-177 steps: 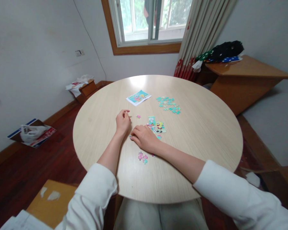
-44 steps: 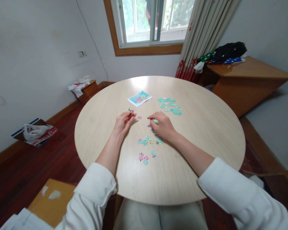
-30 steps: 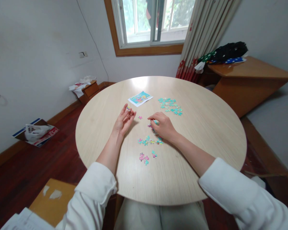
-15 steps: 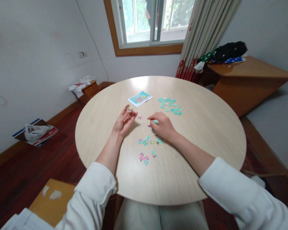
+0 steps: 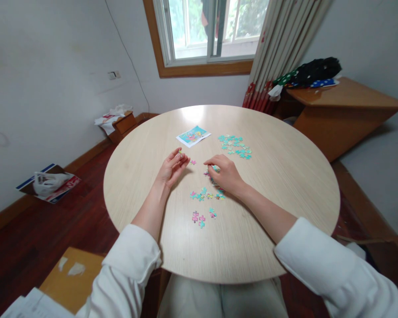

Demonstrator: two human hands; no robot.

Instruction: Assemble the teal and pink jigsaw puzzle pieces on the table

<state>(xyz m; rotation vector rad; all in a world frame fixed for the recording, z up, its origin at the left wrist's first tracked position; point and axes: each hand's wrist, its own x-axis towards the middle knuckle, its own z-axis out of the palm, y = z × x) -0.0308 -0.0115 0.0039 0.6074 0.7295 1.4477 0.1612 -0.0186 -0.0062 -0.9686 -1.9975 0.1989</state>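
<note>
My left hand is raised palm up over the table, with a small puzzle piece pinched at its fingertips. To its right a pink puzzle piece lies on the tabletop. My right hand hovers over a cluster of colourful pieces and partly covers them. Its fingers are curled, and what they hold, if anything, is hidden. Nearer to me lies a row of turquoise, pink and yellow pieces. Closer still are joined pink pieces and a small turquoise and pink group.
A printed picture lies on the far part of the round table. Several loose turquoise pieces are spread to its right. Beyond the table stand a wooden desk with cloths and, at left, a small wooden box with papers.
The piece in my left hand has turned, and the fingers have shifted slightly lower and closer together. My right hand has stayed nearly still over the cluster.
</note>
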